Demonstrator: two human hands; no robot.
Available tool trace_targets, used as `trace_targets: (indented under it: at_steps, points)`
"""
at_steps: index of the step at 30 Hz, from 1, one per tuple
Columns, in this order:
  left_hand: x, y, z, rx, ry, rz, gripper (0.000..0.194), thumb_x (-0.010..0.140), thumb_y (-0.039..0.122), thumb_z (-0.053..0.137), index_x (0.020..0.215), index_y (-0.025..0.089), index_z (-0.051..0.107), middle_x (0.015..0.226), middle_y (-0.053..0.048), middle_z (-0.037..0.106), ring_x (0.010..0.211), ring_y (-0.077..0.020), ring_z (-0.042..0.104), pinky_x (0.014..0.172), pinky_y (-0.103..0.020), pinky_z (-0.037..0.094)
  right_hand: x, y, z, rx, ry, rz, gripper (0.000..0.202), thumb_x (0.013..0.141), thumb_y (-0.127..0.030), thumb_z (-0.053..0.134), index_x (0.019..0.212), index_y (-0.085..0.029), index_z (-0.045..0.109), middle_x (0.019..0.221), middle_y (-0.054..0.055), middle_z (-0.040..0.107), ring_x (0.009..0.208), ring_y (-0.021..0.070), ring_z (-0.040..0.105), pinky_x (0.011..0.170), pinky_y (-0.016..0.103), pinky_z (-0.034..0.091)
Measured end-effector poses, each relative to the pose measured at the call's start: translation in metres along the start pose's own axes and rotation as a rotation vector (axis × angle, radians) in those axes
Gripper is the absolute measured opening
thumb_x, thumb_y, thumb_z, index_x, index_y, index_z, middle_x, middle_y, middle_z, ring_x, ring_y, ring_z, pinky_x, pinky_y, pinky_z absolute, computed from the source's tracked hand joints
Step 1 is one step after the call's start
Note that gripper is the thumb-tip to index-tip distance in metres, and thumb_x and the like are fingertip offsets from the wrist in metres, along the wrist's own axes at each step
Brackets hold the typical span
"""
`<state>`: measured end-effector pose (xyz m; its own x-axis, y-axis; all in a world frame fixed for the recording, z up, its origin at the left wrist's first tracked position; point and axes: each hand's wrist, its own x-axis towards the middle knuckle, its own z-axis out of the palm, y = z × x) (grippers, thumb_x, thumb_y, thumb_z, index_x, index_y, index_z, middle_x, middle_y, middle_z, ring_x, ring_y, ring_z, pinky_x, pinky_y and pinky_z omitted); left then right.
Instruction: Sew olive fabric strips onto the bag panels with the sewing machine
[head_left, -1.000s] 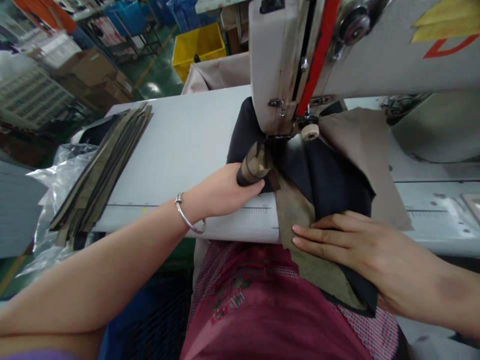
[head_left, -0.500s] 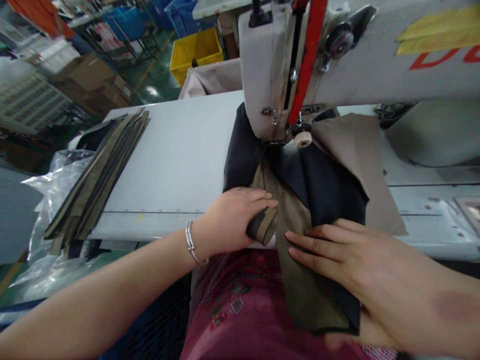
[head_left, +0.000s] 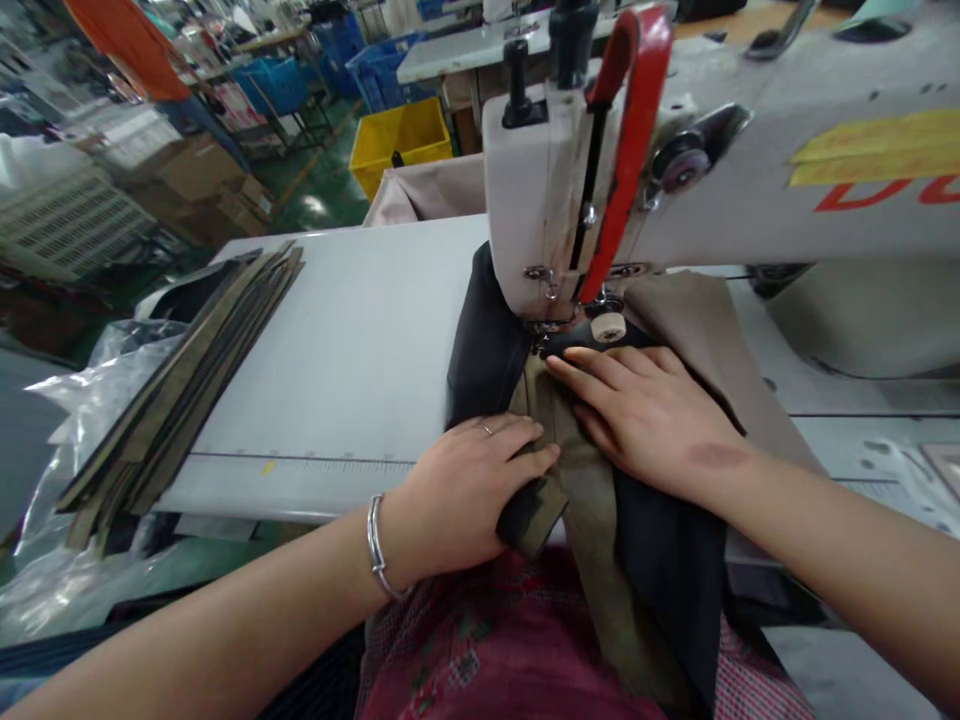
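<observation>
A sewing machine [head_left: 525, 210] stands before me, its presser foot [head_left: 538, 345] down at the edge of an olive and black fabric piece [head_left: 589, 500]. My left hand [head_left: 469, 490] is closed on the near end of a folded olive-and-black strip [head_left: 536, 520], left of the seam; its thumb is hidden. Flat on the fabric just right of the presser foot lies my right hand [head_left: 645, 410], fingers stretched out and their tips close to the foot. The fabric's olive and black tail hangs over the table edge onto my lap. Black cloth [head_left: 484, 340] bunches up left of the needle area.
Stacked olive and black strips [head_left: 187, 380] lie on the white table's [head_left: 352, 330] left end, beside clear plastic [head_left: 105, 400]. Beige cloth [head_left: 697, 310] spreads right of the machine. Behind are a yellow crate [head_left: 401, 145], cardboard boxes [head_left: 202, 185] and a person in orange [head_left: 131, 45].
My right hand has moved up and forward from the hanging fabric to beside the presser foot. My left hand keeps its hold on the folded strip. The view has tilted up slightly.
</observation>
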<state>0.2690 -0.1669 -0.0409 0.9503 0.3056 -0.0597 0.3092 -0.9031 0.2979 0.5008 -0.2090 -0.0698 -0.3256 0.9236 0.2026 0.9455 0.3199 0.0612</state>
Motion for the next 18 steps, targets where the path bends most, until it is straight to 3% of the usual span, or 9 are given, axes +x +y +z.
trace_targets:
  at_steps: [2,4,11,18]
  points:
    - [-0.0002,-0.0002,0.0002,-0.006,0.007,0.006,0.060,0.076,0.033,0.062,0.132,0.016,0.053,0.136,-0.012,0.053,0.127,-0.0281,0.049,0.108,-0.045,0.041,0.0013,-0.0003,-0.0039,-0.041,-0.035,-0.039,0.055,0.090,-0.020,0.044,0.145,-0.019,0.040,0.149,0.005,0.043,0.102,0.0289,0.053,0.078,0.045,0.037]
    - [-0.0006,-0.0003,0.0000,-0.009,0.004,0.004,0.061,0.076,0.035,0.062,0.133,0.016,0.053,0.136,-0.012,0.053,0.127,-0.0282,0.048,0.108,-0.044,0.040,0.0038,0.0005,-0.0052,-0.055,-0.054,-0.014,0.056,0.088,-0.020,0.046,0.144,-0.018,0.043,0.146,0.004,0.047,0.099,0.0303,0.051,0.075,0.045,0.036]
    - [-0.0034,-0.0019,0.0012,-0.019,0.007,0.000,0.061,0.076,0.033,0.063,0.134,0.018,0.052,0.139,-0.011,0.050,0.129,-0.0265,0.048,0.109,-0.042,0.041,-0.0001,0.0035,0.0021,0.134,-0.025,0.022,0.044,0.090,-0.020,0.045,0.133,-0.024,0.055,0.137,0.000,0.056,0.108,0.0275,0.049,0.084,0.043,0.036]
    - [-0.0017,-0.0042,0.0010,-0.023,0.043,0.023,0.056,0.080,0.036,0.059,0.132,0.016,0.054,0.138,-0.012,0.051,0.126,-0.0268,0.050,0.106,-0.042,0.044,-0.0011,0.0042,-0.0010,0.196,-0.048,0.009,0.041,0.090,-0.021,0.047,0.130,-0.024,0.057,0.136,0.001,0.057,0.111,0.0274,0.049,0.089,0.045,0.036]
